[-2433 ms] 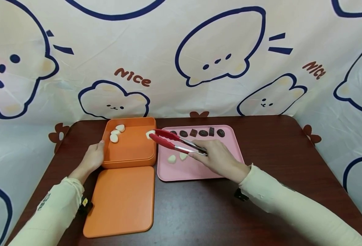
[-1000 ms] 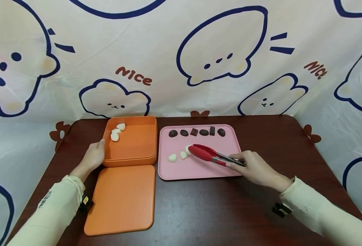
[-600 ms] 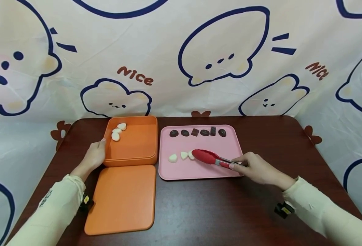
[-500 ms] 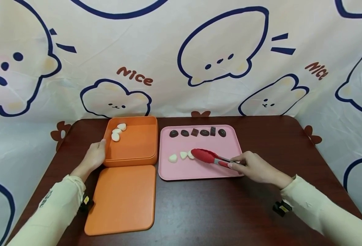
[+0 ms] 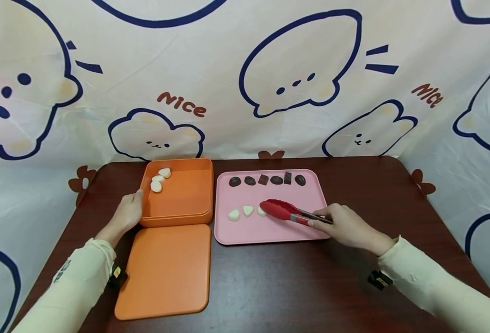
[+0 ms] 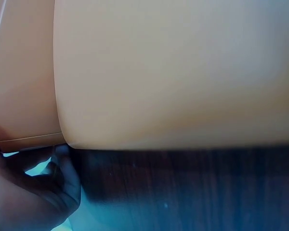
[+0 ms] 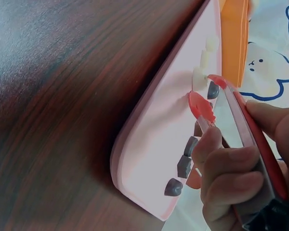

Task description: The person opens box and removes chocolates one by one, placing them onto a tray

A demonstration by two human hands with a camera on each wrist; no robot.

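In the head view my right hand [image 5: 346,226] grips red-tipped metal tongs [image 5: 276,210] low over a pink tray [image 5: 286,231]. At the tong tips lies a white chocolate [image 5: 261,211], partly covered by them; the right wrist view shows the red tips [image 7: 201,107] spread around its end of the row. Left of it are a white chocolate [image 5: 248,211] and another white chocolate [image 5: 234,215]. My left hand [image 5: 124,212] holds the left wall of an orange box [image 5: 182,218], thumb at the rim. Three white chocolates [image 5: 156,186] sit inside, toward its left side.
Dark chocolates [image 5: 263,179] of several shapes line the tray's far edge. An orange lid [image 5: 166,273] lies flat in front of the box. Behind the dark wooden table [image 5: 261,286] hangs a printed white cloth [image 5: 224,69].
The tongs moved from the box's right edge to the tray, with a white chocolate at their tips. Just now that chocolate shifted slightly right, away from its neighbour. The left hand stays put.
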